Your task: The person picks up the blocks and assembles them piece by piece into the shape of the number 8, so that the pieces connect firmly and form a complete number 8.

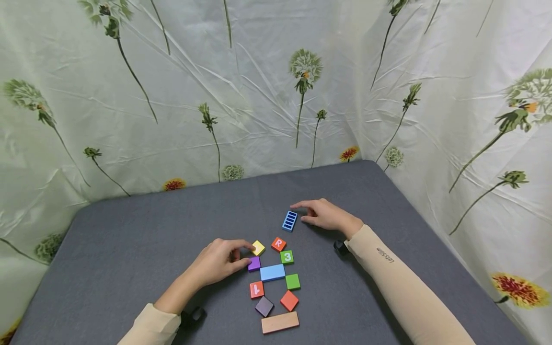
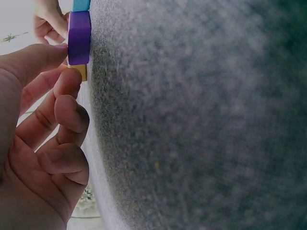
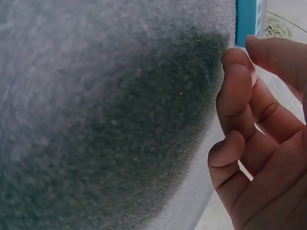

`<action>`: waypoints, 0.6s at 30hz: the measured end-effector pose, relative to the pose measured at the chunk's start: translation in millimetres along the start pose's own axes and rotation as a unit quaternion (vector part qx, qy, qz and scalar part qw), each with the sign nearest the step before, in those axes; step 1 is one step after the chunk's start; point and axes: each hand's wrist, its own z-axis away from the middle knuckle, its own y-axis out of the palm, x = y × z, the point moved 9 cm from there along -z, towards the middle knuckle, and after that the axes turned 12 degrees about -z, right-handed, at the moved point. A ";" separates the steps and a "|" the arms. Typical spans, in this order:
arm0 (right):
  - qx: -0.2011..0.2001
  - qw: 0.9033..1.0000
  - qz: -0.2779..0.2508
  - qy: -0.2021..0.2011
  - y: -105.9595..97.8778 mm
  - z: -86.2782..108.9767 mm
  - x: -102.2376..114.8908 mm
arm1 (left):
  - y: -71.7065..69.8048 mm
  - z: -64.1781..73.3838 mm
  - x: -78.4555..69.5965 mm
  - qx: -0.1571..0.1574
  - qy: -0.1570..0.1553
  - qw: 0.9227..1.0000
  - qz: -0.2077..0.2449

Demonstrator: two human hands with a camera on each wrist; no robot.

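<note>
My left hand [image 1: 219,261] is at the left side of a ring of small toy blocks. Its thumb touches the purple block [image 1: 254,263], and the index fingertip rests at the yellow block [image 1: 258,247]. In the left wrist view the thumb lies against the side of the purple block [image 2: 79,38], the other fingers loosely bent. My right hand [image 1: 327,214] is beside a blue block with dark bars [image 1: 290,221], thumb and index finger apart and nothing held. In the right wrist view the thumb tip is close to this blue block [image 3: 246,21]; contact is unclear.
Below the barred block lie a red R block [image 1: 278,244], a green 3 block [image 1: 287,257], a long light-blue block [image 1: 272,272] and several other coloured blocks. A long wooden-coloured block [image 1: 280,323] is nearest me. Floral cloth [image 1: 258,96] hangs behind the grey table [image 1: 142,230].
</note>
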 end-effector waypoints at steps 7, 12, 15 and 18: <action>0.008 1.000 0.001 -0.013 5.5 0.7 1.2 | -0.5 0.2 -0.4 -0.004 0.004 1.000 -0.004; 0.013 1.000 -0.005 -0.019 7.6 0.6 3.5 | 0.6 -0.7 -0.6 -0.002 0.004 1.000 0.001; 0.010 1.000 -0.005 -0.022 7.8 0.4 4.5 | 0.2 -0.8 -0.8 -0.003 0.005 1.000 0.003; 0.007 1.000 -0.004 -0.025 8.0 0.1 4.8 | 0.3 -0.7 -0.5 -0.004 0.005 1.000 0.004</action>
